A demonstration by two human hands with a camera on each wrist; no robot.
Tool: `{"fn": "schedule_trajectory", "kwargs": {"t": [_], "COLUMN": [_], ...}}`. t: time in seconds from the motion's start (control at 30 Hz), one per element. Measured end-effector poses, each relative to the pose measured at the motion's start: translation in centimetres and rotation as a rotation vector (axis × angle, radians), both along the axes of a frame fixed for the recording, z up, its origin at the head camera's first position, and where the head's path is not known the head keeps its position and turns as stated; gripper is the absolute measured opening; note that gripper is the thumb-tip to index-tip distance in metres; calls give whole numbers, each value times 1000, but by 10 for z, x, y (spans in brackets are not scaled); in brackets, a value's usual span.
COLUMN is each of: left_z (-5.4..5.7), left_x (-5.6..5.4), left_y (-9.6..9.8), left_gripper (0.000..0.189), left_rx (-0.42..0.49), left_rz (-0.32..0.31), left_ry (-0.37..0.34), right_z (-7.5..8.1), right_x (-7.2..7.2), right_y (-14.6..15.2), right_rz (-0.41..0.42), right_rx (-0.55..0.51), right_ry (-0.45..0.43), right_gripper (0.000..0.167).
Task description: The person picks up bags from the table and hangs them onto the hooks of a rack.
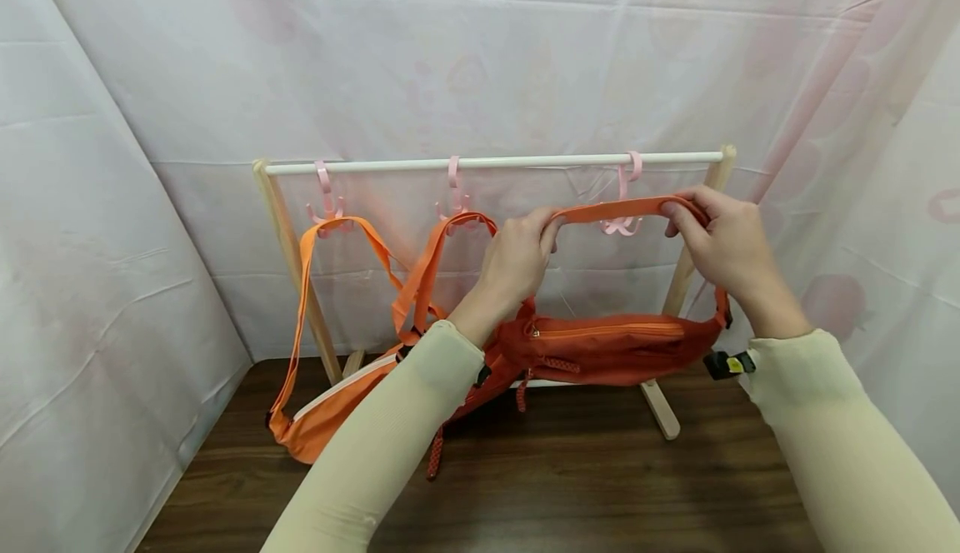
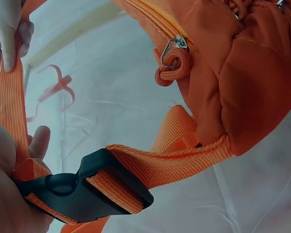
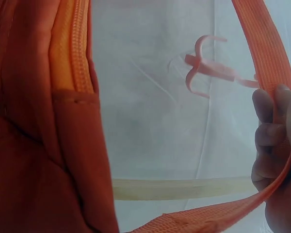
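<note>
Both hands hold up the orange webbing strap of a red-orange sling bag, which hangs below it. My left hand pinches the strap's left part, and in the left wrist view a black buckle lies beside that palm. Toward the strap's right end, my right hand grips it between thumb and curled fingers. The stretched strap passes in front of the right pink hook. In the right wrist view the bag's orange zipper faces the hook across a gap.
A wooden rack with a white rod carries the hooks. From the left hook hangs an orange bag. Another strap loops over the middle hook, its bag partly behind my left forearm. The dark wooden table lies beneath.
</note>
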State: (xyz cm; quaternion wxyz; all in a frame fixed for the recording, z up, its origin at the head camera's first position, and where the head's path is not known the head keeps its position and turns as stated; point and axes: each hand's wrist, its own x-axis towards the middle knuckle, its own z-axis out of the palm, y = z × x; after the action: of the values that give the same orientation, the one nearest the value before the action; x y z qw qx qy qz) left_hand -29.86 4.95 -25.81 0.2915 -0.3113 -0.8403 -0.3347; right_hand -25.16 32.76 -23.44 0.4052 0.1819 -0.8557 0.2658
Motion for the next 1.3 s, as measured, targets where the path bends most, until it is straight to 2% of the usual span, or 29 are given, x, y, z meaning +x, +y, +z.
{"fn": "schedule_trajectory", "kwargs": {"t": [0.13, 0.3, 0.5, 0.7, 0.9, 1.07, 1.3], "left_z": [2, 3, 4, 0, -6, -13, -22], "left_x": [-6, -13, -24, -33, -34, -34, -32], "left_y": [3, 9, 15, 19, 22, 23, 22], "left_gripper": [24, 25, 26, 25, 26, 26, 26], "left_rx": [20, 20, 10, 6, -8, -8, 2], "left_rz": [35, 71, 99, 111, 124, 116, 98], "left_ry": [13, -9, -24, -44, -91, -145, -178], "right_z": [1, 0, -3, -7, -14, -22, -29], "right_x": [-7, -14, -21, -23, -26, -29, -32], "right_y": [-1, 0, 2, 2, 6, 9, 10], "right_rz": [-15, -38, -63, -65, -64, -68, -63], "right_rx": [2, 2, -11, -24, -17, -5, -7], "right_ry": [-4, -28, -86, -156, -183, -204, -236], "right_gripper": [17, 19, 23, 26, 28, 28, 31]}}
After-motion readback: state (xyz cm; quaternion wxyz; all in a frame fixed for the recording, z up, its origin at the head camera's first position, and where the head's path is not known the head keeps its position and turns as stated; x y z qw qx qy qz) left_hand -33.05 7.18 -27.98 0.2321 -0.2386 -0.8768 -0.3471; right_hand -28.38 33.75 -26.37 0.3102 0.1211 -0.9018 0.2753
